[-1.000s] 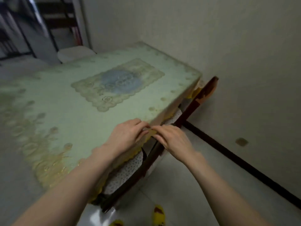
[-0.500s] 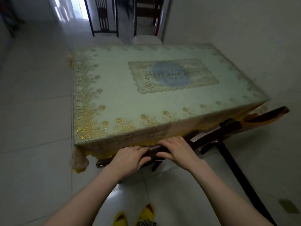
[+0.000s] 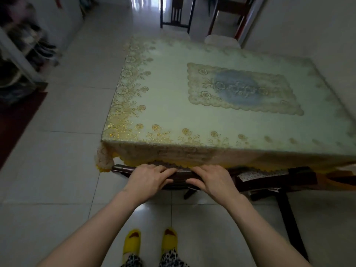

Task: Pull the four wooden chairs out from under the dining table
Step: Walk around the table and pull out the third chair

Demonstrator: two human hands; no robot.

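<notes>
The dining table (image 3: 173, 105) carries a pale green cloth with gold flowers and a blue middle panel. Under its near edge a dark wooden chair (image 3: 120, 168) is tucked in, only its top rail showing. My left hand (image 3: 148, 179) and my right hand (image 3: 212, 182) are both closed over that rail, side by side. A second dark chair (image 3: 269, 178) with a patterned seat pad sits to the right, also under the table's near edge. Another wooden chair (image 3: 176, 14) stands beyond the far end of the table.
A wall runs along the table's right side, with a dark baseboard (image 3: 290, 224) on the floor. Cluttered shelves (image 3: 25, 54) and a dark red mat (image 3: 17, 120) lie at the left. White tiled floor surrounds me; my yellow slippers (image 3: 150, 241) are below.
The view has swung left, from the table's right corner to facing its near edge squarely. Both hands stay on the chair's top rail and have come lower, below the cloth's fringe.
</notes>
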